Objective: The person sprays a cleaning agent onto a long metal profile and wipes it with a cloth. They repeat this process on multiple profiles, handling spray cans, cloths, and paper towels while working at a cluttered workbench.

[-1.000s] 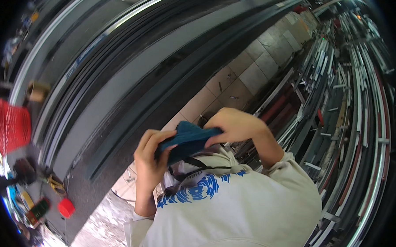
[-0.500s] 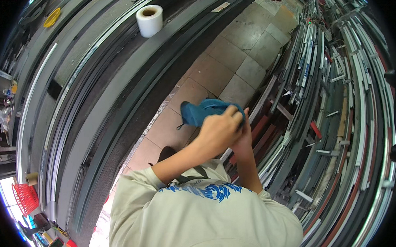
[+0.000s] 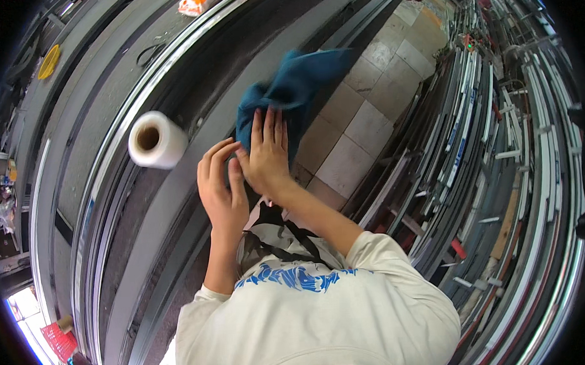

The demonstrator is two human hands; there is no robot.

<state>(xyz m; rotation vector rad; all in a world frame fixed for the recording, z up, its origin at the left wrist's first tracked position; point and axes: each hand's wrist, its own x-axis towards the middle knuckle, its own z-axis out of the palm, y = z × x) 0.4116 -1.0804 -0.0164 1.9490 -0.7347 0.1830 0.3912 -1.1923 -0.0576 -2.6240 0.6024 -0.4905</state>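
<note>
Both hands are raised in front of the person's chest over the long dark bench [image 3: 176,207]. The right hand [image 3: 267,156] lies flat with its fingers stretched out and pressed against a teal cloth [image 3: 295,91], palm on the fabric rather than closed around it. The left hand [image 3: 221,185] sits just beside it, touching the right at the thumb side, fingers loosely curled; its grip looks open, with the fingertips at the cloth's lower edge, though I cannot tell whether they pinch any fabric. The cloth bunches above the fingers and trails up and to the right, over the bench's edge and the tiled floor [image 3: 362,127]. On the bench to the left, well apart from the hands, lies a roll of clear film [image 3: 155,140] on its side, core facing the camera. Racks of long metal profiles [image 3: 501,173] run along the right.
</note>
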